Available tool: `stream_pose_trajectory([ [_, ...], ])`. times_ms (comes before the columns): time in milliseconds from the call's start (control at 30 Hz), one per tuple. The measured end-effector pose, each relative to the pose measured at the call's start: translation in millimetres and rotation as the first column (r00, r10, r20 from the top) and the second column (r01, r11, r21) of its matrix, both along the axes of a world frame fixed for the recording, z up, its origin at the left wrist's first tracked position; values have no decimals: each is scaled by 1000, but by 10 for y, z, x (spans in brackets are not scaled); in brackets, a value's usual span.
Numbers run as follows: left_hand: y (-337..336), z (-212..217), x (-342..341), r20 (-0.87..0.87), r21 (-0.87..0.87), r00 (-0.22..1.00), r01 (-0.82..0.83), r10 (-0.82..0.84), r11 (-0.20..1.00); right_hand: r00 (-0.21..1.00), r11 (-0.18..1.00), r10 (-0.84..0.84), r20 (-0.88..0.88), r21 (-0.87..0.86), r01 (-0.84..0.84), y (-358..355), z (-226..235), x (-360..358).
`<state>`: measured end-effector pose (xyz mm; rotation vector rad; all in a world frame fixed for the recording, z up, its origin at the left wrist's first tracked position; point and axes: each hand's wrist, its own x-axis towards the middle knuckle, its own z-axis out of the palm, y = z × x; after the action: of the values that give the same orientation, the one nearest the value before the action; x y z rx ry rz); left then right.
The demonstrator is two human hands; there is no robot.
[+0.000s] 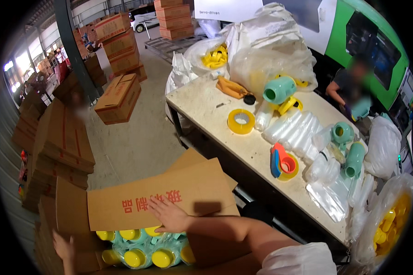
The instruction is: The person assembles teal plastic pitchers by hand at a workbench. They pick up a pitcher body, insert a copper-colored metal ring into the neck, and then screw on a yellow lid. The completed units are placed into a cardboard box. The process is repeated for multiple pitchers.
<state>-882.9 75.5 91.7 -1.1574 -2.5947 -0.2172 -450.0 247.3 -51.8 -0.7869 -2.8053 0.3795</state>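
A cardboard box (124, 229) stands at the lower left, with one long flap (160, 199) folded over its top. The right hand (170, 214) is laid flat on this flap, palm down, fingers spread and pointing left; nothing is gripped, the hand is open and pressed on the cardboard near the flap's lower edge. The forearm is seen coming in from the lower right, with a white sleeve (300, 260) at the bottom edge. The left hand (64, 247) is seen at the lower left, just beside the box's left side flap (71, 206); whether it is closed on the cardboard cannot be told, since only part of it is shown.

Under the flap, inside the box, bottles (142, 250) with yellow caps are packed in clear wrap, just below the right hand's fingers.

To the right a long white table (206, 101) is set. On it lie a roll of yellow tape (241, 122), a tape dispenser (283, 162) in red, blue and yellow, green bottles (280, 89) and clear plastic bags (298, 130). A sack of yellow caps (390, 224) is seen at the far right edge. Stacks of flat cartons (59, 142) are piled at the left, well apart from the table. Another person (348, 87) is seated beyond the table
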Motion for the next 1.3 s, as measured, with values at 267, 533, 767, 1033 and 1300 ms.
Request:
stream_pose_trajectory([
  [267, 260, -593, 1521, 801, -274, 516, 766, -302, 581, 914, 915, 403, 39, 3, -404, -142, -311, -1472],
  [533, -581, 135, 3038, -130, 27, 549, 834, -826, 551, 819, 817, 574, 11, 62, -573, -344, -96, -789],
  [767, 708, -676, 3869, 23, 302, 619, 745, -785, 595, 599, 621, 779, 187, -100, -777, -734, -75, 736],
  [1033, -243, -470, 4509, -140, 252, 450, 878, -882, 408, 580, 629, 770, 266, -168, -759, -693, -64, 605],
  [1300, -477, -671, 4440, -279, 234, 459, 884, -843, 404, 649, 708, 505, -569, -157, -689, -367, 716, 1505],
])
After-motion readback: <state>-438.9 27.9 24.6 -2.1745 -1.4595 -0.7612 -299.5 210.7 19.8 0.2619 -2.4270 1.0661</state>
